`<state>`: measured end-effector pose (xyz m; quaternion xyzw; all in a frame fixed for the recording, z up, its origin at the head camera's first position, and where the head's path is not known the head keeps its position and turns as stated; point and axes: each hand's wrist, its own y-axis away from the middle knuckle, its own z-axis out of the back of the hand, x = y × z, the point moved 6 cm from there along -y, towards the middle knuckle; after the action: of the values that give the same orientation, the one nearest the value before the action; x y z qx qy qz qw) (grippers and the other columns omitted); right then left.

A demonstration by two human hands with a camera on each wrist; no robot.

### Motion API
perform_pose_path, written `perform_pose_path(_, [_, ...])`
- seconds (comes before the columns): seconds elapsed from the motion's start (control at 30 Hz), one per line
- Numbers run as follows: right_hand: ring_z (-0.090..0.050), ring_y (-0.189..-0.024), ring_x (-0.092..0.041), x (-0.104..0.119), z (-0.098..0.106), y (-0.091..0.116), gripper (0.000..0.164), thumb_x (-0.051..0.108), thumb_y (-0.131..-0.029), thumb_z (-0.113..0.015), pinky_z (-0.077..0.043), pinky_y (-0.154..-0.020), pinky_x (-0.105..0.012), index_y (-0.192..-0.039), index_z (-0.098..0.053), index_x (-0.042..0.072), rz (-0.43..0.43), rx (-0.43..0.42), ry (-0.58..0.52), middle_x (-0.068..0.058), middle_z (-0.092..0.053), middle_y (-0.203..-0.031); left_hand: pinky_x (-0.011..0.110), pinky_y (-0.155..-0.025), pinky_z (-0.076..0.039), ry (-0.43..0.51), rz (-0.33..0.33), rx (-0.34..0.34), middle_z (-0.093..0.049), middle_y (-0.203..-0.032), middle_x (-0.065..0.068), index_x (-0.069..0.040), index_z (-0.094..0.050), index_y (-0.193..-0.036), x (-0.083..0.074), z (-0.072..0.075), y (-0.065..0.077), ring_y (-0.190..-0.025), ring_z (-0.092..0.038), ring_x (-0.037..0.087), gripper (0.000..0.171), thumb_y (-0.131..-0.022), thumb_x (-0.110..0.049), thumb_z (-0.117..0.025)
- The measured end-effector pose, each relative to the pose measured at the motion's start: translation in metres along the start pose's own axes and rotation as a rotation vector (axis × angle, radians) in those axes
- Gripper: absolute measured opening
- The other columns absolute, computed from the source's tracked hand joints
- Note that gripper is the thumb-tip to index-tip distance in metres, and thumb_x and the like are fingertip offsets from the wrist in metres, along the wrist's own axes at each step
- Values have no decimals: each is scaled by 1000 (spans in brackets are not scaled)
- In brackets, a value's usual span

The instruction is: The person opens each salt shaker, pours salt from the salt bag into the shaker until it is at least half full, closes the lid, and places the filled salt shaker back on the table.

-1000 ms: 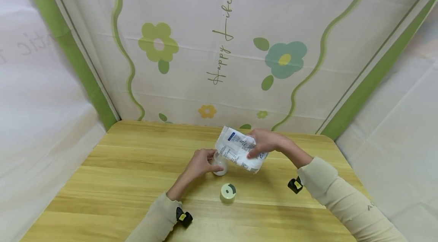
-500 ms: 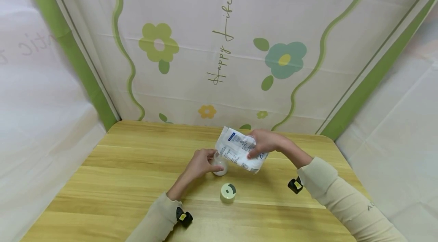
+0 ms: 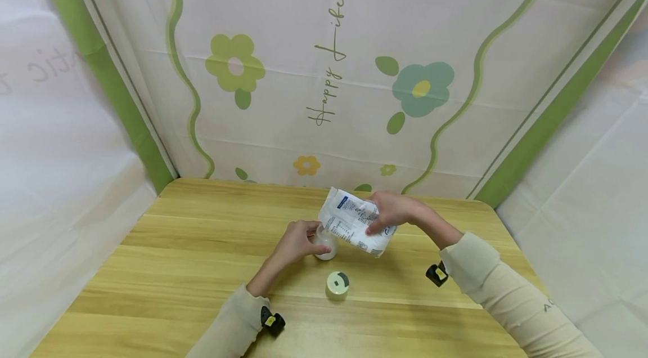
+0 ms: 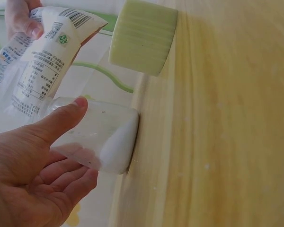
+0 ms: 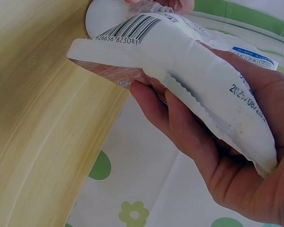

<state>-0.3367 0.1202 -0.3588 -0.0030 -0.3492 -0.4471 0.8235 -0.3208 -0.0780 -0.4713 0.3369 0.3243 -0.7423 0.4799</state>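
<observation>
My left hand grips a small clear jar standing on the wooden table, thumb on one side and fingers on the other. White granular powder lies sloped in the bottom of the jar in the left wrist view. A white printed packet is in my right hand, thumb on top and fingers beneath. The packet tilts down to the left, its end right at the jar's mouth. The barcode end of the packet shows in the right wrist view. The packet's opening is hidden.
Close in front of the jar, a pale green ridged lid sits on the wooden table. A flower-printed cloth hangs behind the table's back edge, with white cloth at both sides. Small cameras hang by both cuffs.
</observation>
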Motion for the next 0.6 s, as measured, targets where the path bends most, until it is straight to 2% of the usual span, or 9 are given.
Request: perform_pose_path(0.6, [-69,-66,-15,0,1,-1,26,4,-73,-80,-60,-60,-29,-97,-69,2,6,5,3,-5,-73,-82,40,-92,-58,-9,1,2,-72,-119,16,0,-69,-122,2,-1,-1,-110,-70,28,58,-73,-24,-90])
